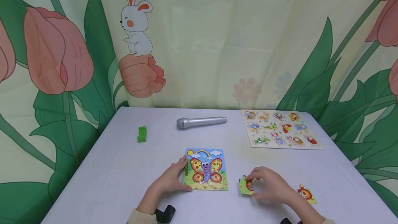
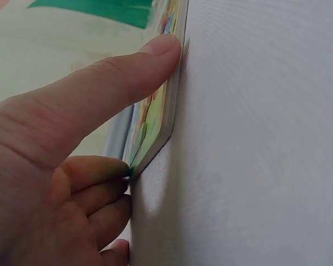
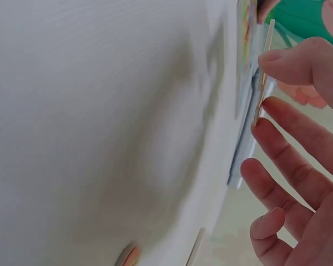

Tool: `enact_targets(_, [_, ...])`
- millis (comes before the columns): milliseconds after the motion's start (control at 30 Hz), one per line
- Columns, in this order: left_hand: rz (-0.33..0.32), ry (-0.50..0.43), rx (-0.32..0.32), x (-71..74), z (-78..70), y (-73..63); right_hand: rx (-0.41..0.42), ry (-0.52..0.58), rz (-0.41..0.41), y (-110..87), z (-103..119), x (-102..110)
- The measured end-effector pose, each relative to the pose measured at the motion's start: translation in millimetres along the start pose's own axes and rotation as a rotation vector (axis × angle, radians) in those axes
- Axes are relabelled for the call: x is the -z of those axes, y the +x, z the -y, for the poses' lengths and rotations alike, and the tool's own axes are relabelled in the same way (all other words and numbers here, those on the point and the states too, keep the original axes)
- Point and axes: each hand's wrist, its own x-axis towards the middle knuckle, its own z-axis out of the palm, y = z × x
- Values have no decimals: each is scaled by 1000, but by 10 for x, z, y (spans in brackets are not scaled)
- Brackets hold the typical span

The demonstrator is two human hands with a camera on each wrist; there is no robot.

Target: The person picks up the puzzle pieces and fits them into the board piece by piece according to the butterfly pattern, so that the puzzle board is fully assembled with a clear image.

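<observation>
A square butterfly puzzle board (image 1: 206,169) lies flat in front of me. My left hand (image 1: 171,179) holds it at its left side; the thumb is at the lower left corner and the fingers touch higher up the edge. In the left wrist view the thumb (image 2: 161,52) presses the board's rim (image 2: 169,113). Right of the board, my right hand (image 1: 270,184) pinches a green puzzle piece (image 1: 245,186) with a red and yellow swirl. Seen edge-on in the right wrist view, that thin piece (image 3: 265,72) is held off the table between thumb and fingertips.
Another puzzle piece (image 1: 306,194) lies by my right forearm. A silver toy microphone (image 1: 202,122) lies behind the board, a green block (image 1: 142,134) stands back left, and an insect peg board (image 1: 281,129) lies back right. A printed curtain (image 1: 199,44) hangs behind the white table (image 1: 109,179).
</observation>
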Motion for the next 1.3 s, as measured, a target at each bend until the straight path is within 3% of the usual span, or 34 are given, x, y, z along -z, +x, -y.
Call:
enact_targets(200, [1,0,4,-11,3,2,90,6,-12,131,154,-45])
enact_targets(500, [-8,0,-12,11,6,-12,141,21,22,397,395,-198])
enact_targets(867, [10,-2,19,6,10,1,205,-10,44,742,710,-391])
enact_targets(1300, [19,4,10,29,-5,1,266,-57,66,1034,864,-601])
